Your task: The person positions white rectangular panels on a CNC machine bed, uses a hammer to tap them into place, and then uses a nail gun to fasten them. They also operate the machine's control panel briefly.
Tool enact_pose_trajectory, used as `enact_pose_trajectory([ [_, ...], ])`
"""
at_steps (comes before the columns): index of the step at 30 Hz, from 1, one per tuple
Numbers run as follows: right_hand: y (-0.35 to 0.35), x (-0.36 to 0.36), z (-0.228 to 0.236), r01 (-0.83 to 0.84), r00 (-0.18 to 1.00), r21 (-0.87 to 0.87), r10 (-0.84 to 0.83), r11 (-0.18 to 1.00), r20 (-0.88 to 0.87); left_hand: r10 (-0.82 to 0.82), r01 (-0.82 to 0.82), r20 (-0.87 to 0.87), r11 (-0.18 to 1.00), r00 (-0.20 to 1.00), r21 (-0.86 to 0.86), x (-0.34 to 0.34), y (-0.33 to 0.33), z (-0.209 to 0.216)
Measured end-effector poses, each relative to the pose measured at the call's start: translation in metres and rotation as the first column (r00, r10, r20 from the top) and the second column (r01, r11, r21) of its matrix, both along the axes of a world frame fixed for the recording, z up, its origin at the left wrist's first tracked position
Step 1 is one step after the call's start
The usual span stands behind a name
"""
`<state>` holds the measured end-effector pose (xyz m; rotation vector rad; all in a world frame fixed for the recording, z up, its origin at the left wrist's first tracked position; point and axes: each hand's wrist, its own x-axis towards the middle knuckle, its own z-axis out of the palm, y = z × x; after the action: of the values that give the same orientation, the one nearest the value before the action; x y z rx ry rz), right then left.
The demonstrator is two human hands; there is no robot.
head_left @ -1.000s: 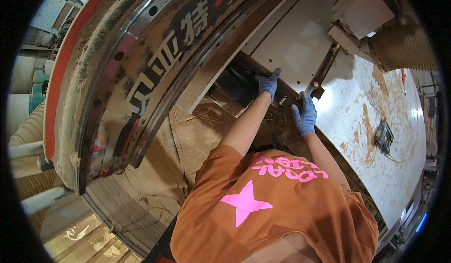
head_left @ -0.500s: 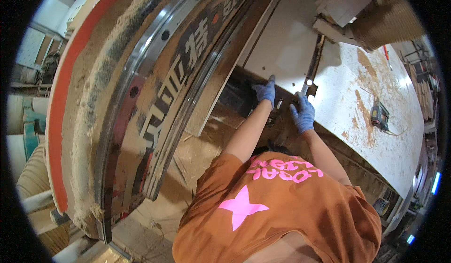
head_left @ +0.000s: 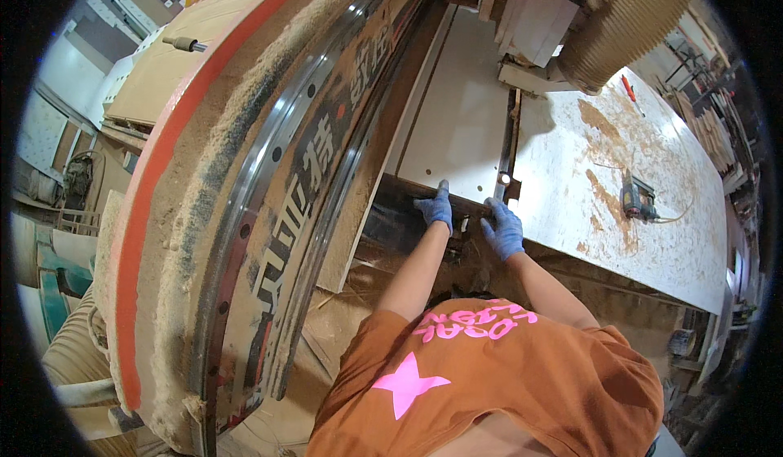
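Left hand and right hand, blue-gloved, at near edge of white panel; cannot tell whether either grasps.

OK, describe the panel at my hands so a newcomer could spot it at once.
Find the red-edged machine on the left and the big white table on the right. Between them lies a long pale panel, its near edge at your blue-gloved left hand and right hand. Small dark holes and a dark lengthwise line set it apart from the brown-streaked table.
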<state>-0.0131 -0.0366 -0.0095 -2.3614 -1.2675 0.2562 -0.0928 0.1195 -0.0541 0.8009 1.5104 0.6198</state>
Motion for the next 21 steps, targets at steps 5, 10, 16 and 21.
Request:
enact_pose_trajectory([
  [5,-0.006,0.002,-0.002,-0.001,1.0,0.032,0.001,0.999,0.014,-0.05,0.043,-0.084,0.995,0.995,-0.088,0.002,-0.003,0.01],
  [10,-0.003,-0.001,0.002,-0.003,0.998,0.065,-0.001,0.998,0.066,-0.041,0.042,0.028,0.999,0.999,-0.032,-0.002,-0.001,0.001],
  [16,-0.002,0.0,0.007,-0.028,0.998,0.067,0.025,0.997,0.057,-0.061,0.061,0.017,0.998,0.998,-0.029,0.0,0.002,-0.01],
  [21,-0.004,0.002,0.006,-0.022,0.997,0.119,0.014,0.993,0.073,-0.033,0.033,0.004,0.996,0.999,-0.085,0.006,0.001,-0.013],
])
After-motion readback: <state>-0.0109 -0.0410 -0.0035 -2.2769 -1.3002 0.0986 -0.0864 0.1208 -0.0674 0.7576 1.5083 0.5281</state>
